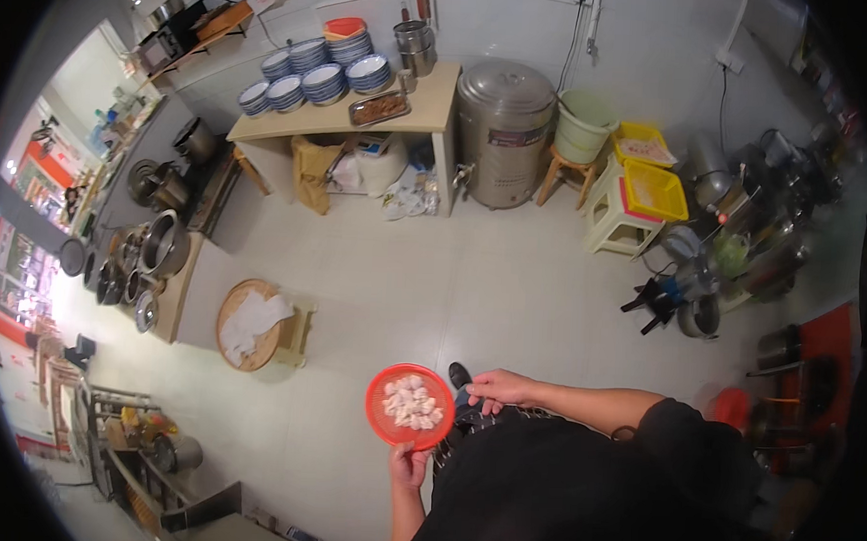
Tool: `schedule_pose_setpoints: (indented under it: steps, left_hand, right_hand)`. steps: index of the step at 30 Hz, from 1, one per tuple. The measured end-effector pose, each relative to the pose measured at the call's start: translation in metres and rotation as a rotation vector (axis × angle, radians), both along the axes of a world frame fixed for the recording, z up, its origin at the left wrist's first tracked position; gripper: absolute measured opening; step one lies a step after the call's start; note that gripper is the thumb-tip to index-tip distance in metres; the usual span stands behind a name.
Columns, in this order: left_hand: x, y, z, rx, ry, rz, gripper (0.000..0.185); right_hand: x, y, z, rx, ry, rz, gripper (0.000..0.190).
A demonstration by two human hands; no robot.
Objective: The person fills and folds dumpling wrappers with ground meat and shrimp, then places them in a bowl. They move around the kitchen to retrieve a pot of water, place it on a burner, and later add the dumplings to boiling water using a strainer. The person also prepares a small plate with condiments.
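My left hand (410, 465) grips the near rim of a round red plastic basket (376, 422). Several pale, pinkish pieces of food that look like wontons (413, 404) lie heaped inside it. The basket is held out in front of my body, above the tiled floor. To its right, my right hand (499, 391) hangs with loosely bent fingers, apart from the basket and with nothing visible in it. Just below that hand, part of a dark patterned apron (470, 421) shows, and a black shoe (460, 375) stands beyond.
A round wooden board with a white cloth (257, 324) rests on a stool to the left. Ahead, a table (433, 111) bears stacked bowls (323, 84) beside a large steel boiler (505, 136). Yellow baskets (655, 189) sit on stools; cookware (165, 244) lines the left counter.
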State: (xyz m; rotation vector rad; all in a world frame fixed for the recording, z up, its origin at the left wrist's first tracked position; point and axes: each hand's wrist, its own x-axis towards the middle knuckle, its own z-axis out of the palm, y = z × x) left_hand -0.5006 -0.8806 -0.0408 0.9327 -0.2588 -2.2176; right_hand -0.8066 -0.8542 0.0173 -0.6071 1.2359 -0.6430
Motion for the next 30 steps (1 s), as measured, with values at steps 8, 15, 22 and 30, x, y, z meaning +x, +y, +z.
schedule_pose_setpoints:
  steps: [8, 15, 22, 30]
  left_hand:
    - [-0.118, -0.222, -0.003, 0.068, -0.122, -0.139, 0.046]
    - [-0.268, -0.374, 0.000, 0.057, -0.185, -0.311, 0.041]
    - [-0.427, -0.441, -0.023, 0.147, -0.173, -0.154, 0.044]
    - [-0.568, -0.497, -0.032, 0.079, -0.100, 0.003, 0.040]
  right_hand:
    - [-0.216, -0.099, -0.007, -0.072, 0.390, -0.413, 0.029]
    - [-0.418, -0.120, -0.029, -0.254, 0.469, -1.102, 0.025]
    - [-0.823, -0.303, 0.006, -0.563, 0.536, -1.418, 0.035]
    - [-1.247, -0.499, 0.093, -0.386, 2.201, -0.815, 0.065]
